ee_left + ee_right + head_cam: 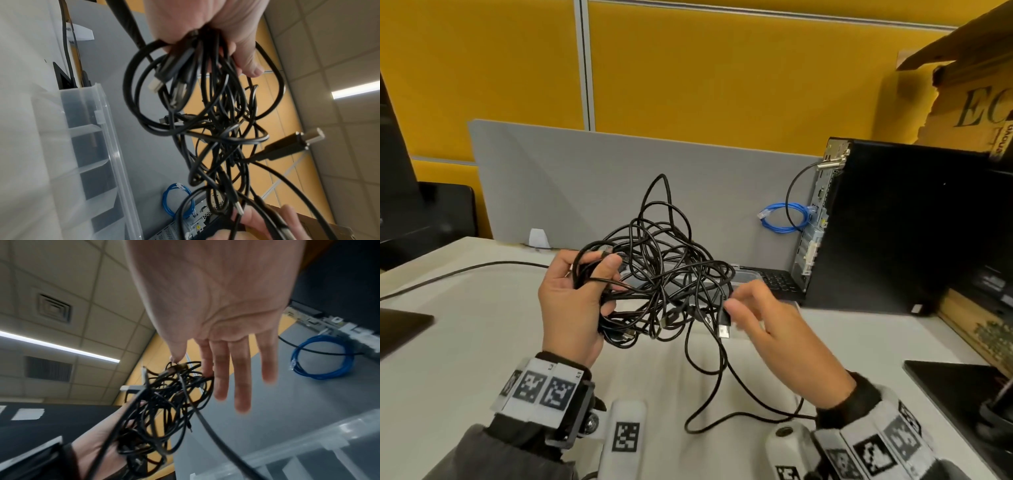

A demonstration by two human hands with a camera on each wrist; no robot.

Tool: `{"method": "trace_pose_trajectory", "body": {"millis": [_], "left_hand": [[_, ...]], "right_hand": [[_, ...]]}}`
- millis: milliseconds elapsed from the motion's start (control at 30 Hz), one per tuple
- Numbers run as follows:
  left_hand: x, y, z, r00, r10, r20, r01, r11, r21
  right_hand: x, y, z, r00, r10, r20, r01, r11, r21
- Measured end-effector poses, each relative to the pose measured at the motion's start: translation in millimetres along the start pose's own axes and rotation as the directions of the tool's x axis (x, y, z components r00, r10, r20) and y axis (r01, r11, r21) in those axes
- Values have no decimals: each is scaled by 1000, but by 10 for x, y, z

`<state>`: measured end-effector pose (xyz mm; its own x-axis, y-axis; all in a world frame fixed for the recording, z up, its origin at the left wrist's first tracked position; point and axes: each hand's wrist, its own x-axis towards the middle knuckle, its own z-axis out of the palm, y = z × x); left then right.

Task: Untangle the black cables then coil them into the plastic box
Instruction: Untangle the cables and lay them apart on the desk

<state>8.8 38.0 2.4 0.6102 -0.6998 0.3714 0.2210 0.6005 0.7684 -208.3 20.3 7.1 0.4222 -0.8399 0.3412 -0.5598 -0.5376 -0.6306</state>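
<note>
Black cables tangled, 2 hands, 1 plastic box

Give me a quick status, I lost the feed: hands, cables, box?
Left hand grips the black cables, still one knot. Right hand pinches a plug at its edge. Plastic box behind, no cable coiled in.

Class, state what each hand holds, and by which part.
The left hand grips the tangled black cables by their left-side loops; the right hand pinches one cable's plug end.
</note>
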Motion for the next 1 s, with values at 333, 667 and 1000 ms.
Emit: {"method": "trace_pose_trajectory", "body": {"millis": [333, 667, 1000], "left_hand": [[8, -30, -9, 999, 19, -44, -18, 1000, 15], [211, 30, -249, 972, 20, -235, -34, 998, -55], [146, 31, -145, 987, -6, -160, -10, 995, -96]], "right_hand": [[0, 23, 61, 991, -28, -134, 48, 988, 150], [-33, 239, -734, 790, 20, -613, 172, 952, 252], [43, 283, -382, 997, 74, 30, -65, 973, -221]]}}
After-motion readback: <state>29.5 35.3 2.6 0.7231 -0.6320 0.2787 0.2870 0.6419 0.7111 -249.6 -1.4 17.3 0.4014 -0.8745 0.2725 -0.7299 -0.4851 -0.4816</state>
